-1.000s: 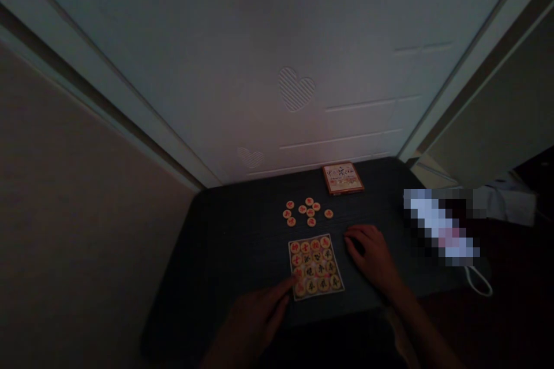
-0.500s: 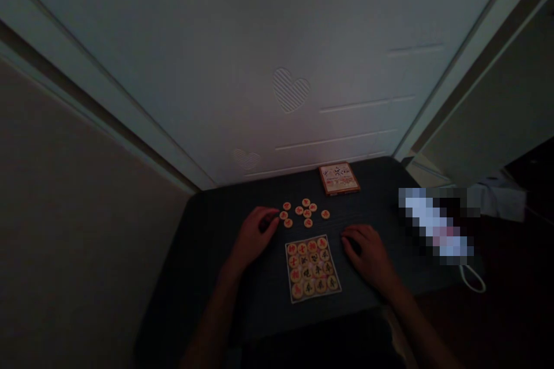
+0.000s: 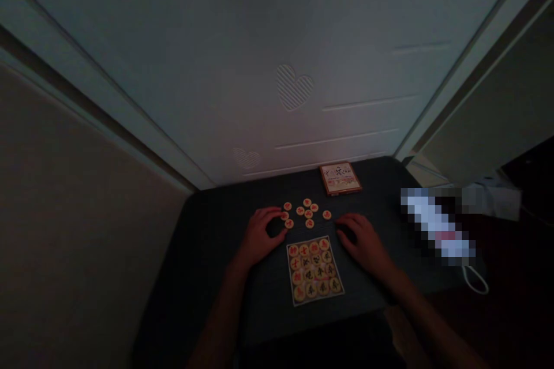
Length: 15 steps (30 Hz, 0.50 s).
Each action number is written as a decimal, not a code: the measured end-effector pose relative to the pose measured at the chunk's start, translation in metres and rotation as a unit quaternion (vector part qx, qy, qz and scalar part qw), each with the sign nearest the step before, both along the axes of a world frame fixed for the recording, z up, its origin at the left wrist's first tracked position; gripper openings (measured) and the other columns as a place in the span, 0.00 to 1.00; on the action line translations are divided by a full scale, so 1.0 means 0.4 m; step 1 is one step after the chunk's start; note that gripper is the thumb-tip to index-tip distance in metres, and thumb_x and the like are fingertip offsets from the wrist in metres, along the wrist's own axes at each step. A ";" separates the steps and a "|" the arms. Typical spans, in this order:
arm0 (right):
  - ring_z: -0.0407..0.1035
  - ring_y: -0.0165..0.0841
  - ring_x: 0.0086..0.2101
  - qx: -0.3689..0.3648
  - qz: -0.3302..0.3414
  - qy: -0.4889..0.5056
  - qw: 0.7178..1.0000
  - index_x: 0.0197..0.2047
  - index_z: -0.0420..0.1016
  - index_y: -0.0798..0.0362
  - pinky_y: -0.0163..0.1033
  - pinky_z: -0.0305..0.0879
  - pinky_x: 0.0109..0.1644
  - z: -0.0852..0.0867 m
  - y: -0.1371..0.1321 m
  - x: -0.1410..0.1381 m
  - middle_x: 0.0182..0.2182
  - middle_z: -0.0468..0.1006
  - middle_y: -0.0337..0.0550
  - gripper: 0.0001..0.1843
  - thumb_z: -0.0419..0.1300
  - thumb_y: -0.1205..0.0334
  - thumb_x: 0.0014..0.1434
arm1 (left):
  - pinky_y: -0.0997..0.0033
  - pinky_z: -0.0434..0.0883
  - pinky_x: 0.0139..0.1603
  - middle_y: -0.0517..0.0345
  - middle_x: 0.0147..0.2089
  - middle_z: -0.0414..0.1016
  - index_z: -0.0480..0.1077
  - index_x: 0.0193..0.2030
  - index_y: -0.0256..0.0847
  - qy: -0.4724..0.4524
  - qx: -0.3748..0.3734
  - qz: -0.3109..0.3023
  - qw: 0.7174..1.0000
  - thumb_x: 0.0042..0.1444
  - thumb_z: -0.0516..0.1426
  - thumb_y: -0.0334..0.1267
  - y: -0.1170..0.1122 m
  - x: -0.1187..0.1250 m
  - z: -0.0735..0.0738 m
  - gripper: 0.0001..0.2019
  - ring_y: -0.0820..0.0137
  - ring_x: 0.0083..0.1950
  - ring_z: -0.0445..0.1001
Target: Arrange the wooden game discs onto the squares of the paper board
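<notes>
My left hand is at the left end of the loose round xiangqi pieces, thumb and fingers apart. Its fingertips reach a red-marked piece, partly covering it, and the thumb is just below another piece. Nothing is lifted in it. On the right, my right hand rests over the table with its fingers curved and apart, just beside a lone piece. Between the hands a square tray holds rows of pieces, some with red and some with black characters.
A flat xiangqi box lies at the back of the dark table. Behind it rises a white panel with embossed hearts. A blurred-out bright object with a white cord loop lies at the right.
My left hand has moved slightly right, its fingers now over the left loose pieces and its thumb extended. My right hand has shifted slightly left, closer to the lone piece.
</notes>
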State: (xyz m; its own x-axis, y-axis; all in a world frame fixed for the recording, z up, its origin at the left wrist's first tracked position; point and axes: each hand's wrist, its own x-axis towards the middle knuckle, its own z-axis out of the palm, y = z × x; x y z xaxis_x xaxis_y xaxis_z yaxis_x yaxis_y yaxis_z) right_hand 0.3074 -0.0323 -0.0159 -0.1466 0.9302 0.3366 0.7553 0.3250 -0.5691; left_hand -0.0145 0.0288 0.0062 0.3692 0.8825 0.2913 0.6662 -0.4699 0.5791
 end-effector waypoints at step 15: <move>0.75 0.38 0.45 -0.024 0.112 0.030 0.993 0.57 0.74 0.48 0.47 0.73 0.52 0.019 0.157 -0.045 0.46 0.80 0.46 0.18 0.59 0.66 0.64 | 0.51 0.69 0.60 0.56 0.53 0.78 0.75 0.51 0.49 0.004 0.007 0.019 1.000 0.62 0.62 0.39 -0.014 0.013 -0.004 0.11 0.60 0.56 0.73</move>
State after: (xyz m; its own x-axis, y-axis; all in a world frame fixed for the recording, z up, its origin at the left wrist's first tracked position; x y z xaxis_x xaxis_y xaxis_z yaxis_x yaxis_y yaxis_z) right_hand 0.2893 0.0306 -0.0083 -0.3331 0.8913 0.3077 0.6316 0.4532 -0.6291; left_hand -0.0092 0.0230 0.0046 0.3380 0.8920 0.3000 0.6885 -0.4517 0.5675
